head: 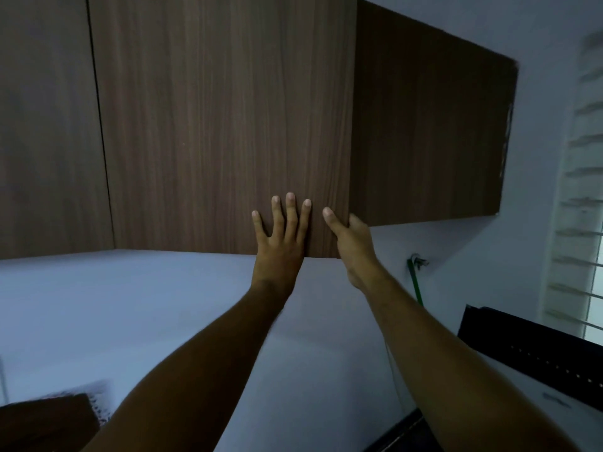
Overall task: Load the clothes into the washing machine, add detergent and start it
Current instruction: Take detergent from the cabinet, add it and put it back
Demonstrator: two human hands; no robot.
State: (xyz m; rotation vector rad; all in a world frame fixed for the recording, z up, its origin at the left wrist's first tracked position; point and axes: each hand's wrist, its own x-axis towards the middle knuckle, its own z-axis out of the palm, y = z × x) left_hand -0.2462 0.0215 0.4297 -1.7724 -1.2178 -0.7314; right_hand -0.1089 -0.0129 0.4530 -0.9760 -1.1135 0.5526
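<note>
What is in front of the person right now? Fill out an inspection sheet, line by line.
Surface: white wall below the cabinets; no worktop seen.
Job's things: clothes, detergent, washing machine: nothing seen.
Cabinet door: brown wood grain, looks closed.
Clutter: dark object at lower right, unclear.
Grippers: left hand flat on the door, fingers straight; right hand at the door's right edge, fingers hidden behind it.
Cables: green cord hanging down the wall.
Surroundings: louvred window on the right.

The cabinet door (222,125) is dark matt wood-grain laminate, and at 6 o'clock the wall (130,305) looks smooth, painted, matt.
</note>
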